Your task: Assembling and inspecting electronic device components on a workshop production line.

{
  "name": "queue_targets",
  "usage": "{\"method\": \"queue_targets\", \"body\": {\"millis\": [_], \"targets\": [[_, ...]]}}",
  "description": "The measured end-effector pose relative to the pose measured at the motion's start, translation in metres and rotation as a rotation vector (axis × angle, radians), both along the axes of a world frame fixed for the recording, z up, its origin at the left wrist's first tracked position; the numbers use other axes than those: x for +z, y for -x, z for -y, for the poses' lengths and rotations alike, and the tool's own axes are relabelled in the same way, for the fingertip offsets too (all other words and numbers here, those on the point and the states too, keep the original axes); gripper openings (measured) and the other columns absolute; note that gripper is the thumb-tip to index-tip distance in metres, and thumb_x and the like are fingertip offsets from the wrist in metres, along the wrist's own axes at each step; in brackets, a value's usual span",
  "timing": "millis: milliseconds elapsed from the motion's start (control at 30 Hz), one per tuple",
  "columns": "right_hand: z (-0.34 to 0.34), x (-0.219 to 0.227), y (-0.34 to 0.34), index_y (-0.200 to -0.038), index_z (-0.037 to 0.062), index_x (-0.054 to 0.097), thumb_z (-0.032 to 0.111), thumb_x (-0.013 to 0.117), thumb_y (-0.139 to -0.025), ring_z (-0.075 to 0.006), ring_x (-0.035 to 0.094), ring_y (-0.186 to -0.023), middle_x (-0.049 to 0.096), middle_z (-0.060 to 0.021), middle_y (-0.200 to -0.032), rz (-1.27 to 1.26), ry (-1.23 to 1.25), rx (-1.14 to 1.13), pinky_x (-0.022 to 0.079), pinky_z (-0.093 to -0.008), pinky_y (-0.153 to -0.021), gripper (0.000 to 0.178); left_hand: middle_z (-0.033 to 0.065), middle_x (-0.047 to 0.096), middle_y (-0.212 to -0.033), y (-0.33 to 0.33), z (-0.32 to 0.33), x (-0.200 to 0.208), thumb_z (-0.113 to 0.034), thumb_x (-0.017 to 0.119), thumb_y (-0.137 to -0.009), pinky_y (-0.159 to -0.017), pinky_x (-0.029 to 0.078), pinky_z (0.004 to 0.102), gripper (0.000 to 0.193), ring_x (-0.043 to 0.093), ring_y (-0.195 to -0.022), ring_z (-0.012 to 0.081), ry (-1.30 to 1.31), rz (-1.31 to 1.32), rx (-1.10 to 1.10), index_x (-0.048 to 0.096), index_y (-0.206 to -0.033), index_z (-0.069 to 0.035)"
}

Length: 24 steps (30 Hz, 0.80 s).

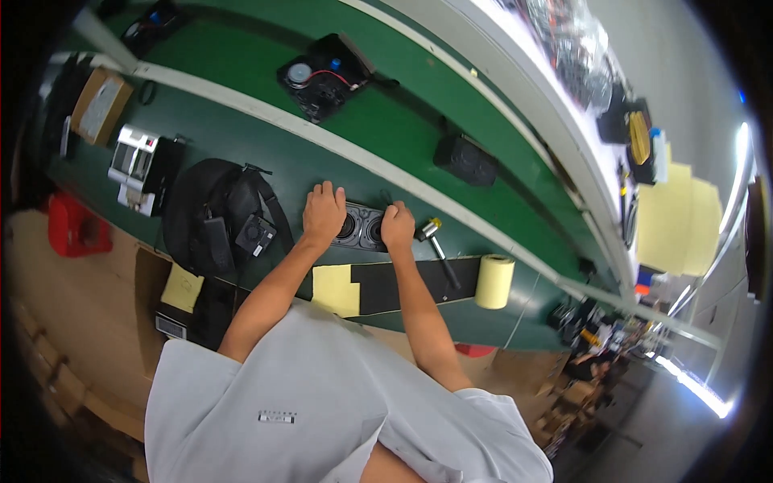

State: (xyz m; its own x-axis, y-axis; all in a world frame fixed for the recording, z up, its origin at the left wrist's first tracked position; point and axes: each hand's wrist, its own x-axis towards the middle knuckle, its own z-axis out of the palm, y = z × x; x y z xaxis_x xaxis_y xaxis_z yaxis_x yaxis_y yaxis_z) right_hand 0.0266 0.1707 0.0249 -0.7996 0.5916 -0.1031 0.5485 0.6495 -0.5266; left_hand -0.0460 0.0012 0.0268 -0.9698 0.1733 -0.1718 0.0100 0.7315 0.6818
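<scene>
Green bench (241, 137) in a workshop: a two-cone speaker unit (361, 229) sits between the left hand (324, 213) and the right hand (398, 227), each gripping one end. Sound handling probably calls for even pressure on the casing, both hands clear of the cones (376, 231), and no contact with the nearby hammer (440, 251).
</scene>
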Motion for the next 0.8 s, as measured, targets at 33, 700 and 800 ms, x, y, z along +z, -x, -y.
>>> {"method": "queue_targets", "body": {"millis": [33, 700, 800], "targets": [[0.003, 0.000, -0.003, -0.096, -0.0019, 0.062, 0.023, 0.040, -0.093, -0.0505, 0.060, -0.088, 0.063, -0.0296, -0.096, -0.013, -0.037, 0.019, 0.048, -0.0567, -0.079, 0.034, 0.0249, 0.061, -0.099, 0.001, 0.002, -0.001, -0.027, 0.050, -0.098, -0.081, 0.049, 0.0529, 0.031, 0.059, -0.094, 0.0441, 0.015, -0.009, -0.060, 0.056, -0.101, 0.003], [0.048, 0.022, -0.073, -0.125, -0.0024, 0.051, 0.018, 0.055, -0.092, -0.0436, 0.048, -0.116, 0.049, -0.0268, -0.124, -0.322, -0.063, -0.298, 0.040, -0.0494, -0.098, 0.039, 0.0184, 0.066, -0.102, 0.001, -0.033, 0.021, -0.031, 0.050, -0.096, -0.080, 0.049, 0.0498, 0.028, 0.063, -0.093, 0.0368, 0.156, -0.446, -0.652, 0.059, -0.102, -0.004], [0.043, 0.021, -0.102, -0.119, -0.0012, 0.054, 0.015, 0.056, -0.092, -0.0442, 0.052, -0.110, 0.052, -0.0247, -0.120, -0.337, 0.011, -0.413, 0.043, -0.0495, -0.093, 0.032, 0.0183, 0.068, -0.096, -0.018, -0.045, 0.021, -0.035, 0.050, -0.097, -0.079, 0.049, 0.0499, 0.033, 0.065, -0.087, 0.0373, 0.285, -0.394, -0.648, 0.060, -0.101, -0.004]]}}
